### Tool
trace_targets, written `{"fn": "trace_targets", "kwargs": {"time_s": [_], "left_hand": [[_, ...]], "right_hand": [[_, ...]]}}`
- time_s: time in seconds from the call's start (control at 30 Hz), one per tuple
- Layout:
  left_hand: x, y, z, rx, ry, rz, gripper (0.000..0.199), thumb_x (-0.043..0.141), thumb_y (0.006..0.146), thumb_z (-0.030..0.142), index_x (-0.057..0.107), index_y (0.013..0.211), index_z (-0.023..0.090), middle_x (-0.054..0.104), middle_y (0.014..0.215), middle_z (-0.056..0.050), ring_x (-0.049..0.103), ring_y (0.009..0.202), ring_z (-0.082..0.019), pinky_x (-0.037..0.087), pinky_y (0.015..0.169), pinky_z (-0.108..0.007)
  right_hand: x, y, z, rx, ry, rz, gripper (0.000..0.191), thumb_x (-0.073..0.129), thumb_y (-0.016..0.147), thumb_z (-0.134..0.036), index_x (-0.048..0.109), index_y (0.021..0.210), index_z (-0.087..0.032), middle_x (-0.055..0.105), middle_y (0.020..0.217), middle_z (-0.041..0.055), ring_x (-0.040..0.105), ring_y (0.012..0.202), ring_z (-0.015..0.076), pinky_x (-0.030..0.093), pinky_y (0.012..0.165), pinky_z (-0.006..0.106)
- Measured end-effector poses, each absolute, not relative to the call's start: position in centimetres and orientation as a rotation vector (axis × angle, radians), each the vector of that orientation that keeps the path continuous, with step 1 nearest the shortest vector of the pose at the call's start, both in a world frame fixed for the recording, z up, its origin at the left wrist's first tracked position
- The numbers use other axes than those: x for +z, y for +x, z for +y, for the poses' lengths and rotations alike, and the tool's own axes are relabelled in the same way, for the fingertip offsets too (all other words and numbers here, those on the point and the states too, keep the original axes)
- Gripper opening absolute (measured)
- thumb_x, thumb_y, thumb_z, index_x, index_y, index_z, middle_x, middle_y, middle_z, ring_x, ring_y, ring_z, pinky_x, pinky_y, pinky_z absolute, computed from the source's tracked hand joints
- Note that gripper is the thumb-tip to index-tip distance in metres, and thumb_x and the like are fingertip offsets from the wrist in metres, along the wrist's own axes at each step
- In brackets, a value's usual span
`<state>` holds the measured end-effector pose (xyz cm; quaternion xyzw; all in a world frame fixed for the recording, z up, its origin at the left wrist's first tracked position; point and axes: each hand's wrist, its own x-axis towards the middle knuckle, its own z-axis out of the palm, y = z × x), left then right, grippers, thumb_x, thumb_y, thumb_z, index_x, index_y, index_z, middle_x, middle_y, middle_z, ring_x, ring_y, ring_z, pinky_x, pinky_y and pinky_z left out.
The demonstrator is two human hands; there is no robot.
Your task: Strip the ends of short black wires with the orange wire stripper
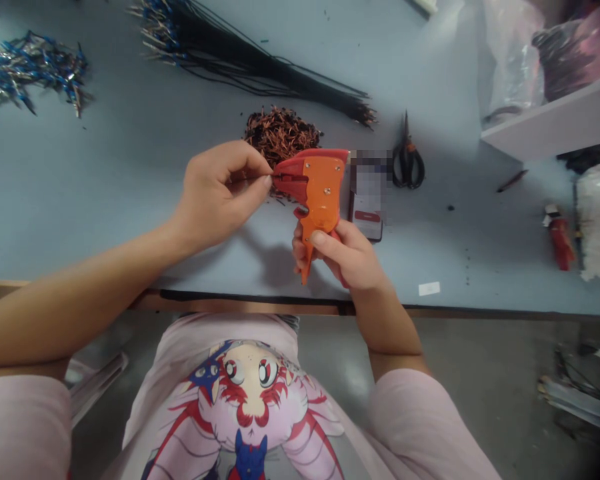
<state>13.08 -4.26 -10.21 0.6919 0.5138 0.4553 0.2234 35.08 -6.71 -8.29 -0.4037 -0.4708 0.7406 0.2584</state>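
My right hand (353, 257) grips an orange and red wire stripper (325, 190) by its handles, just above the table's front edge. Its red jaws point left. At the jaw tips, my left hand (225, 193) is closed in a pinch on a thin dark wire (237, 179); most of the wire is hidden by the fingers. Behind the jaws lies a heap of short wire pieces with copper-coloured and black parts (283, 130). A long bundle of black wires (245, 60) stretches across the table farther back.
Black-handled scissors (407, 160) and a phone (367, 213) lie right of the stripper. Blue-sleeved metal terminals (35, 70) are piled at far left. A white bin (555, 120) with plastic bags stands at right, near a red hand tool (560, 240). A white label (429, 289) lies near the edge.
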Motion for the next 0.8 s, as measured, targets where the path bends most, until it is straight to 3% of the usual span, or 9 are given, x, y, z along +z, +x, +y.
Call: {"fn": "trace_targets", "kwargs": {"time_s": [0.2, 0.4, 0.5, 0.6, 0.8], "left_hand": [[-10.2, 13.1, -4.3, 1.24, 1.956, 1.395, 0.011, 0.058, 0.088, 0.02, 0.06, 0.077, 0.021, 0.066, 0.074, 0.001, 0.062, 0.068, -0.013, 0.052, 0.062, -0.028], [-10.3, 13.1, -4.3, 1.229, 1.956, 1.399, 0.013, 0.058, 0.089, 0.025, 0.06, 0.077, 0.022, 0.066, 0.073, 0.002, 0.06, 0.065, -0.012, 0.051, 0.06, -0.028], [-10.3, 13.0, -4.2, 1.236, 1.944, 1.404, 0.012, 0.058, 0.089, 0.026, 0.061, 0.078, 0.022, 0.066, 0.074, 0.002, 0.061, 0.066, -0.012, 0.051, 0.06, -0.027], [-10.1, 12.9, -4.2, 1.256, 1.931, 1.387, 0.012, 0.059, 0.09, 0.025, 0.062, 0.079, 0.022, 0.066, 0.075, 0.002, 0.062, 0.066, -0.012, 0.051, 0.06, -0.027], [-9.9, 12.9, -4.1, 1.305, 1.929, 1.467, 0.012, 0.06, 0.091, 0.03, 0.063, 0.081, 0.023, 0.067, 0.075, 0.001, 0.062, 0.067, -0.012, 0.053, 0.061, -0.027]], "right_hand": [[-8.7, 34.9, -7.0, 1.979, -1.144, -1.299, 0.038, 0.068, 0.087, -0.054, 0.055, 0.086, -0.019, 0.056, 0.06, -0.004, 0.054, 0.045, 0.0111, 0.05, 0.041, 0.025], [-8.7, 34.6, -7.1, 1.989, -1.152, -1.221, 0.044, 0.069, 0.085, -0.057, 0.046, 0.073, -0.021, 0.04, 0.049, -0.0097, 0.036, 0.036, 0.0059, 0.038, 0.032, 0.02], [-8.9, 34.8, -6.6, 2.017, -1.08, -1.251, 0.039, 0.074, 0.083, -0.053, 0.054, 0.083, -0.018, 0.053, 0.059, -0.005, 0.051, 0.046, 0.0091, 0.049, 0.042, 0.023], [-9.2, 35.4, -6.2, 2.048, -0.999, -1.251, 0.044, 0.08, 0.078, -0.045, 0.06, 0.102, -0.015, 0.066, 0.085, 0.004, 0.068, 0.073, 0.0163, 0.059, 0.061, 0.03], [-8.9, 35.9, -6.3, 2.129, -0.972, -1.14, 0.044, 0.079, 0.08, -0.039, 0.06, 0.109, -0.014, 0.068, 0.094, 0.0071, 0.071, 0.081, 0.0201, 0.062, 0.065, 0.033]]}}
